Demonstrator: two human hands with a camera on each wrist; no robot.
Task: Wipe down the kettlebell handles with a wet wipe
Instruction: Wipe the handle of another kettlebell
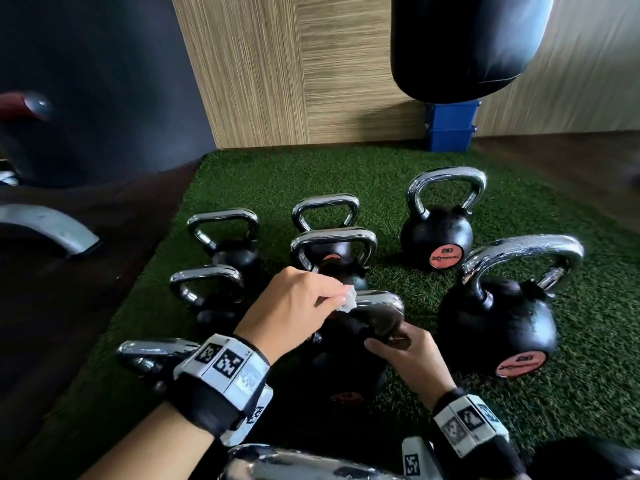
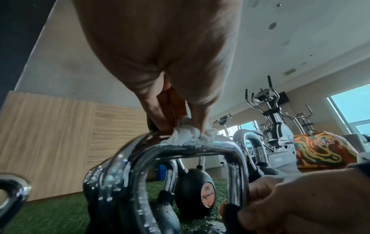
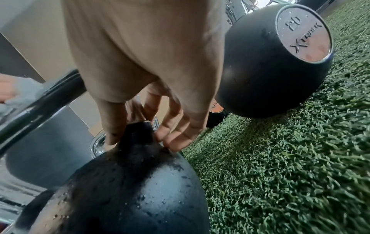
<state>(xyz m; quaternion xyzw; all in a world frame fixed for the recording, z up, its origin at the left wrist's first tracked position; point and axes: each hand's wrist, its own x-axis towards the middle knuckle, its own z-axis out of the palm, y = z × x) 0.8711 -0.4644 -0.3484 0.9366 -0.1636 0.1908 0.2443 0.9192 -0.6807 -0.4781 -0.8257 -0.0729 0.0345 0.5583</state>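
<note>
Several black kettlebells with chrome handles stand on green turf [image 1: 433, 161]. My left hand [image 1: 334, 299] pinches a crumpled white wet wipe [image 1: 349, 302] and presses it on the top bar of the centre kettlebell's handle [image 1: 381, 301]. In the left wrist view the wipe [image 2: 192, 134] sits on the wet top bar of that handle [image 2: 212, 149]. My right hand [image 1: 391, 342] grips the right leg of the same handle, where it meets the black body [image 3: 130, 190]; the fingers [image 3: 172, 136] curl round that joint.
Two kettlebells marked 20 [image 1: 436, 237] [image 1: 498, 323] stand to the right, others to the left [image 1: 207, 292] and behind [image 1: 332, 251]. A black punching bag [image 1: 467, 46] hangs above a blue box [image 1: 450, 126]. Dark floor and a metal foot [image 1: 52, 230] lie left.
</note>
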